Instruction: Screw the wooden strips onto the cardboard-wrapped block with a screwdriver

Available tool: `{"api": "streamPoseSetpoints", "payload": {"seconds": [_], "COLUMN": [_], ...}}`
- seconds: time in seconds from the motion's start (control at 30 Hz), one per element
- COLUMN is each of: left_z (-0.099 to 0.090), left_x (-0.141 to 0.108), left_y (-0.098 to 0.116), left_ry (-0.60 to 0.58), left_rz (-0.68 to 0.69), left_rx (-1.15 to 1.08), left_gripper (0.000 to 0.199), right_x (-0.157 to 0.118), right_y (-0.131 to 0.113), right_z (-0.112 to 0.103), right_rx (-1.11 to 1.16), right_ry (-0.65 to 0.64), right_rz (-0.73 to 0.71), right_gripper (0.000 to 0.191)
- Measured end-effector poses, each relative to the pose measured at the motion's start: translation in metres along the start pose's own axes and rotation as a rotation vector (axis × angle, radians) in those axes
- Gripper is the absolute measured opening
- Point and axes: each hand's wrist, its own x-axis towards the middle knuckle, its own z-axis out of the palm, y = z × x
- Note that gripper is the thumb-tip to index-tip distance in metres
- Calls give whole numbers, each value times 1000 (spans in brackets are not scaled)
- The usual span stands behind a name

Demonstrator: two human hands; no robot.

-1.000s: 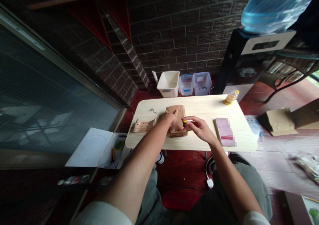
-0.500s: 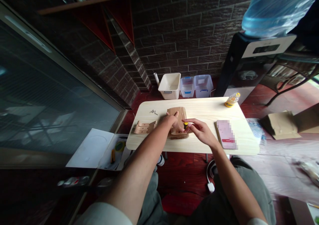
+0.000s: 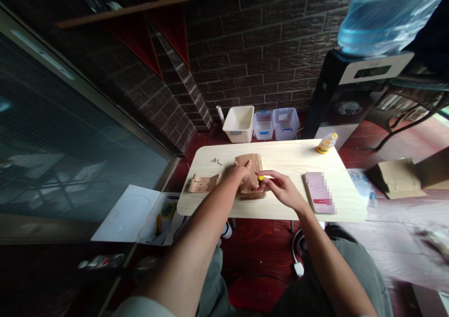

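Note:
On the light wooden table [image 3: 280, 158], a piece of corrugated cardboard [image 3: 248, 158] lies under my hands. A pale wooden piece [image 3: 249, 189] rests on its near part. My left hand [image 3: 244, 173] presses and grips this piece, partly covering it. With the thumb and fingertips, my right hand [image 3: 280, 186] grips a short yellow-and-black screwdriver [image 3: 260, 179], which stands over the wooden piece. Its tip is hidden. To the left lie several wooden pieces with holes [image 3: 203, 183], side by side. Beyond them is a small heap of screws [image 3: 216, 161].
A clear bottle with a yellow cap [image 3: 327, 144] stands at the table's far right corner. A pink boxlike item [image 3: 320, 193], partly pixelated, lies at the right. Plastic bins [image 3: 238, 132] stand behind the table. An open white case with tools [image 3: 157, 219] sits at the left.
The whole scene sits slightly lower in view as the head tilts. Both hands stay at the wooden piece; the right fingers have shifted slightly around the screwdriver.

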Motion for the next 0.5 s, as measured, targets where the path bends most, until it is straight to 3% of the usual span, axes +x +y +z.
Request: {"api": "streamPoseSetpoints", "payload": {"seconds": [0.3,0.5], "left_z": [-6,-7], "left_x": [-12,-13], "left_y": [2,2], "left_ry": [-88,-83], "left_rz": [-15,-23], "left_rx": [-20,-41], "left_gripper": [160,157], "right_x": [-2,-1], "right_y": [-3,-3], "right_z": [-2,0], "right_rx": [-27,-23], "right_ry": [-1,-1], "right_rz": [21,-14], "right_gripper": [47,44]}}
